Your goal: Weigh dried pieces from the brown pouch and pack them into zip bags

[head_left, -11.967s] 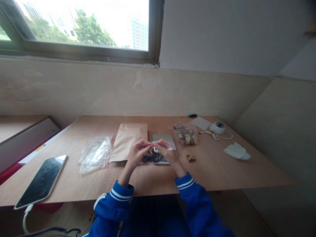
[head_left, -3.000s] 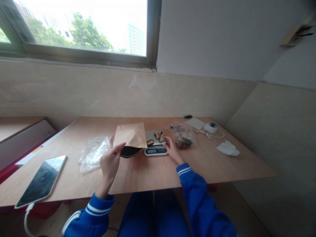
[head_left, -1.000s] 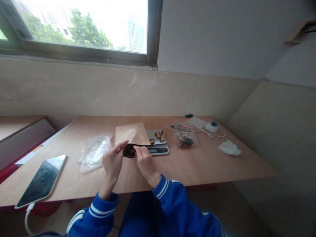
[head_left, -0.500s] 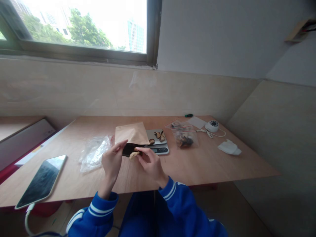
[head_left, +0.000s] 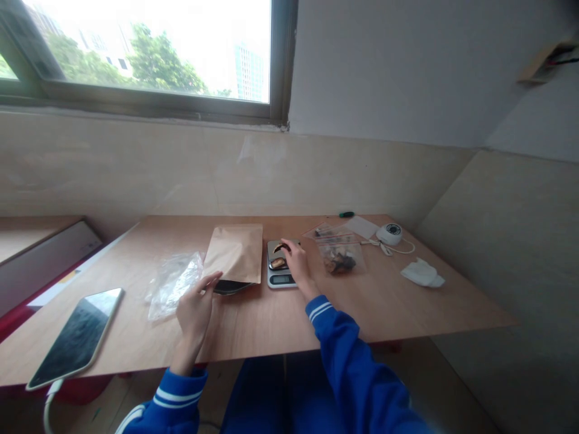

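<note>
My left hand (head_left: 195, 310) pinches the near left corner of a brown kraft paper pouch (head_left: 235, 250) lying on the table. The pouch's dark mouth faces me and gapes a little; its inside is too dark to make out. Over a small kitchen scale (head_left: 275, 279) my right hand (head_left: 297, 262) has its fingertips closed on a curled, dark-edged dried mushroom slice (head_left: 281, 247). Another dried slice (head_left: 278, 263) rests on the metal plate, just nearer to me. My right hand covers the scale's right side.
A crumpled clear plastic bag (head_left: 174, 286) lies left of the pouch, a phone (head_left: 76, 337) with a cable farther left. On the right are a zip bag of dried pieces (head_left: 341, 259), a white dome camera (head_left: 389, 233), a crumpled tissue (head_left: 423, 273) and a green-handled tool (head_left: 347, 214).
My right hand has gone from the pouch mouth to the scale; the pale piece it held is out of sight, and it now grips another slice. The pouch has been lowered flatter onto the table.
</note>
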Demonstrator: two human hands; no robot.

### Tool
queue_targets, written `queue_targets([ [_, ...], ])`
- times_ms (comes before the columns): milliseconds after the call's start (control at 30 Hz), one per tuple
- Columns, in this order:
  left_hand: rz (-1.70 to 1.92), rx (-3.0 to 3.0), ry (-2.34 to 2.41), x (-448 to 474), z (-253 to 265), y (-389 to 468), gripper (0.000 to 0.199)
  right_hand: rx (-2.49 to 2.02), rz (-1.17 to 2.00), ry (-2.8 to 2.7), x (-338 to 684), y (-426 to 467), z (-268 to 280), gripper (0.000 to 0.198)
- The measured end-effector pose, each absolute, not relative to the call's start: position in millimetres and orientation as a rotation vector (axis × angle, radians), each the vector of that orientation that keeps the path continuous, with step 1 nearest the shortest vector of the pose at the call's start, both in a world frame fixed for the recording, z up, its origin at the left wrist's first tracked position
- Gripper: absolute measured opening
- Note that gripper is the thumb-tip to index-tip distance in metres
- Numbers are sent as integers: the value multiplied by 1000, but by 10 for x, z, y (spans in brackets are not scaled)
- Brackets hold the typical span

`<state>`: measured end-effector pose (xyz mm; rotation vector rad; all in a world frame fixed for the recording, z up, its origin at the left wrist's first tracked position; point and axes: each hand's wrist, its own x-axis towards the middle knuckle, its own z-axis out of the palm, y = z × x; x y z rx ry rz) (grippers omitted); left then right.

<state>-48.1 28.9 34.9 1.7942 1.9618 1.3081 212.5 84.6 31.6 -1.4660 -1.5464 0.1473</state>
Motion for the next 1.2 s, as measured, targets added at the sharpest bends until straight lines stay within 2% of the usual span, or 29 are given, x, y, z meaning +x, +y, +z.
queue_targets([
  [333, 1059, 1825, 1984, -448, 160, 237, 25, -1398, 159, -1427, 2202, 818, 295, 27],
  [633, 1252, 2257, 1600, -17, 235, 209, 35, -1424, 135, -1466, 2299, 790, 295, 22],
  [767, 1079, 2465, 1363, 335, 223, 329, 40, -1465, 79, -1617, 2237, 781, 302, 24],
  [967, 785, 2583, 1381, 606, 79, 618, 47, -1481, -137, -1575, 2371, 667, 300, 27],
  [1200, 749, 2589, 1357, 701, 61, 828, 42, -1549, -18, -1643, 2584, 737, 99, 38],
])
